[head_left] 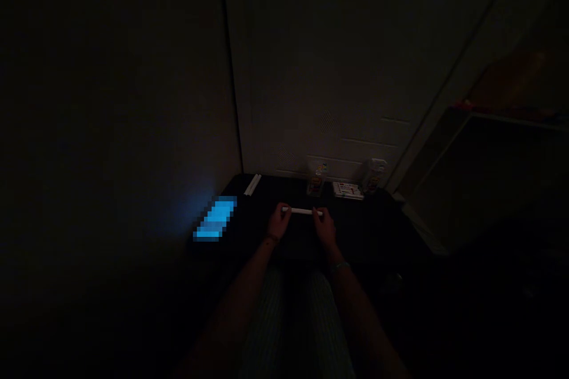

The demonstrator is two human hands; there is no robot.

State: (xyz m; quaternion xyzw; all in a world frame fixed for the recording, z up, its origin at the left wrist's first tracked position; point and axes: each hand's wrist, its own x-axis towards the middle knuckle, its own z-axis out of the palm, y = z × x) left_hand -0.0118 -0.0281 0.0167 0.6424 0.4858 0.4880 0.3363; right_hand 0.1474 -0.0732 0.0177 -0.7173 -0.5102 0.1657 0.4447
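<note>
A thin white stick-like tube (pixel 301 211) lies level across the space between my hands, above the dark table (pixel 368 231). My left hand (pixel 278 222) is closed on its left end, and my right hand (pixel 325 225) is closed on its right end. In the dim light I cannot make out whether it is a pen, a marker or a plain tube. Two similar white sticks (pixel 252 185) lie side by side at the table's back left.
A pixelated glowing blue screen (pixel 216 219) lies at the left. Along the back wall stand a clear container (pixel 317 180), a flat white case with coloured marks (pixel 348 190) and another clear container (pixel 376 174). A dark framed structure (pixel 502 154) is at the right.
</note>
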